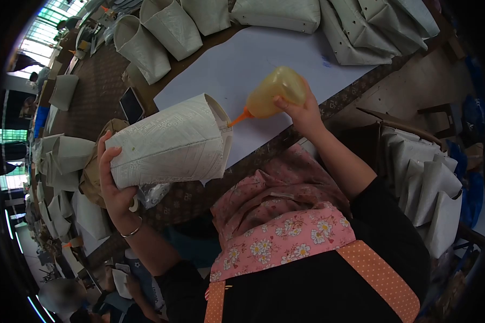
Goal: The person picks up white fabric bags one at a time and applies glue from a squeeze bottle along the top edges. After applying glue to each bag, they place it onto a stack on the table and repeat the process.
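My left hand point(113, 175) grips the closed end of a whitish, embossed bag body point(170, 142), which lies on its side in the air over the table edge. Its open end faces right, with a seam along the near side. In my right hand point(307, 110) is a soft yellowish glue bottle point(277, 91) with an orange nozzle point(240, 117). The nozzle's tip points down-left and meets or nearly meets the bag's rim beside the seam. Whether glue is coming out cannot be made out.
White paper point(199, 75) covers part of the patterned table point(99, 81). Several similar bag bodies point(170, 27) stand at the back, and studded ones point(355, 32) lie back right. A phone point(131, 105) rests left. A box of bag pieces point(415, 167) stands right. Another person point(126, 282) sits lower left.
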The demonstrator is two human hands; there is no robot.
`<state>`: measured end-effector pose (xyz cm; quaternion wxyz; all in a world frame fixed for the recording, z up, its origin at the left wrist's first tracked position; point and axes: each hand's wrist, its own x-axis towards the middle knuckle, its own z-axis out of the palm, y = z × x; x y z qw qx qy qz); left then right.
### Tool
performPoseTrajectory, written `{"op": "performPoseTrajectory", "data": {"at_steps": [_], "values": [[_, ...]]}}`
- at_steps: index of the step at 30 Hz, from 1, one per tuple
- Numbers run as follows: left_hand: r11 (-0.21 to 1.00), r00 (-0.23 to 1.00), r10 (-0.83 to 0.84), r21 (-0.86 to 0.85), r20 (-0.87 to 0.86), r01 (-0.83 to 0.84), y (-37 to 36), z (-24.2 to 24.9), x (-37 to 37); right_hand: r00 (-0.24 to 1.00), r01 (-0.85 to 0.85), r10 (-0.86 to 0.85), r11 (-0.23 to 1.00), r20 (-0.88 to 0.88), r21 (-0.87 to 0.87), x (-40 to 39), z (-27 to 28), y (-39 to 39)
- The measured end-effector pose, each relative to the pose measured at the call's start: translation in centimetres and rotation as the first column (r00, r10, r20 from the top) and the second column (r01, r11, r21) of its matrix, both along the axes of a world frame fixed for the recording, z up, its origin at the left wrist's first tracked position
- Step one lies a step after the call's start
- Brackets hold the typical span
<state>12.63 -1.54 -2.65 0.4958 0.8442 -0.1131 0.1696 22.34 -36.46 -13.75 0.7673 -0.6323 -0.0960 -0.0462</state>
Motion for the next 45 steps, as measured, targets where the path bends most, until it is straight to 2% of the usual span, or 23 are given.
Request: {"op": "performPoseTrajectory", "data": {"at_steps": [6, 9, 11, 14, 15, 17, 18, 20, 21, 23, 24, 26, 27, 29, 30, 32, 33, 35, 36, 38, 42, 44, 45], "values": [[1.0, 1.0, -0.001, 0.005, 0.013, 0.001, -0.3, 0.1, -0.2, 0.998, -0.054, 0.054, 0.996, -0.013, -0.076, -1.0, -1.1, -0.5], [0.999, 1.0, -0.027, -0.018, 0.016, 0.028, 0.0, 0.1, -0.3, 0.995, 0.032, -0.031, 0.999, -0.096, 0.01, -1.8, -2.0, -0.4], [0.999, 1.0, -0.004, -0.036, 0.013, 0.004, 0.3, -0.1, -0.5, 0.954, -0.019, 0.074, 0.982, -0.292, 0.188, -2.9, -2.7, -0.4], [0.998, 0.999, -0.038, -0.057, 0.027, 0.04, 0.8, 0.2, -0.8, 0.934, -0.104, 0.208, 0.937, -0.292, 0.334, -4.5, -3.6, 0.3], [0.997, 0.999, -0.041, -0.062, 0.031, 0.043, 0.5, 0.0, -1.0, 0.935, -0.102, 0.203, 0.939, -0.29, 0.329, -4.8, -3.4, 0.0], [0.997, 0.988, 0.004, -0.077, 0.156, 0.008, -0.6, -0.5, -2.1, 0.863, -0.123, 0.388, 0.783, -0.324, 0.609, -5.1, -1.7, -0.3], [0.997, 0.988, 0.007, -0.078, 0.156, 0.005, -1.2, -1.1, -2.7, 0.862, -0.125, 0.389, 0.784, -0.325, 0.608, -4.8, -1.7, -0.6], [0.974, 0.957, 0.215, -0.112, 0.196, -0.196, -2.6, -3.6, -4.2, 0.891, -0.121, 0.362, 0.77, -0.273, 0.627, -3.9, -1.9, -1.8], [0.972, 0.955, 0.224, -0.113, 0.196, -0.205, -3.0, -4.7, -5.0, 0.888, -0.128, 0.37, 0.77, -0.273, 0.626, -3.6, -1.8, -2.4], [0.915, 0.891, 0.264, 0.198, 0.369, -0.353, -3.7, -7.1, -6.6, 0.912, -0.095, 0.304, 0.807, -0.274, 0.583, -3.1, -1.8, -3.2], [0.913, 0.89, 0.271, 0.196, 0.366, -0.358, -4.3, -8.1, -7.4, 0.91, -0.098, 0.309, 0.808, -0.277, 0.581, -3.1, -1.7, -3.3], [0.833, 0.817, 0.431, 0.179, 0.382, -0.523, -5.4, -10.2, -9.3, 0.924, -0.065, 0.261, 0.828, -0.281, 0.556, -3.5, -1.8, -3.4], [0.826, 0.812, 0.444, 0.178, 0.377, -0.535, -5.5, -12.1, -10.4, 0.919, -0.075, 0.273, 0.829, -0.286, 0.554, -3.6, -2.0, -3.4], [0.732, 0.762, 0.584, 0.223, 0.28, -0.643, -5.6, -15.9, -12.1, 0.932, -0.106, 0.26, 0.861, -0.251, 0.498, -4.0, -2.5, -3.1], [0.725, 0.756, 0.594, 0.224, 0.276, -0.651, -5.7, -17.2, -12.5, 0.928, -0.115, 0.271, 0.86, -0.255, 0.497, -4.2, -2.4, -2.8], [0.767, 0.742, 0.634, -0.051, 0.221, -0.64, -6.4, -18.1, -12.5, 0.975, -0.074, 0.147, 0.921, -0.165, 0.383, -4.5, -2.1, -2.3], [0.758, 0.734, 0.645, -0.054, 0.214, -0.651, -6.3, -18.2, -12.5, 0.973, -0.085, 0.159, 0.922, -0.17, 0.378, -4.5, -2.3, -2.4], [0.769, 0.765, 0.575, 0.127, 0.288, -0.626, -6.4, -17.0, -11.3, 0.999, -0.034, 0.039, 0.967, -0.014, 0.252, -4.3, -3.0, -2.8], [0.762, 0.759, 0.584, 0.127, 0.287, -0.635, -6.3, -17.1, -11.1, 0.999, -0.045, 0.05, 0.967, -0.015, 0.251, -4.2, -3.1, -3.0], [0.756, 0.756, 0.582, 0.145, 0.299, -0.639, -6.1, -17.3, -10.6, 0.985, 0.072, -0.079, 0.996, 0.152, 0.051, -4.0, -3.4, -3.6], [0.749, 0.739, 0.615, 0.089, 0.275, -0.656, -6.2, -17.6, -10.3, 0.971, 0.139, -0.139, 0.99, 0.195, 0.016, -3.2, -4.8, -4.9], [0.749, 0.741, 0.602, 0.112, 0.296, -0.653, -6.2, -17.4, -10.3, 0.989, 0.118, -0.13, 0.982, 0.075, 0.15, -3.0, -4.6, -4.9], [0.747, 0.74, 0.605, 0.113, 0.294, -0.656, -6.3, -17.2, -10.3, 0.989, 0.114, -0.126, 0.982, 0.073, 0.149, -3.0, -4.4, -4.7]]}}
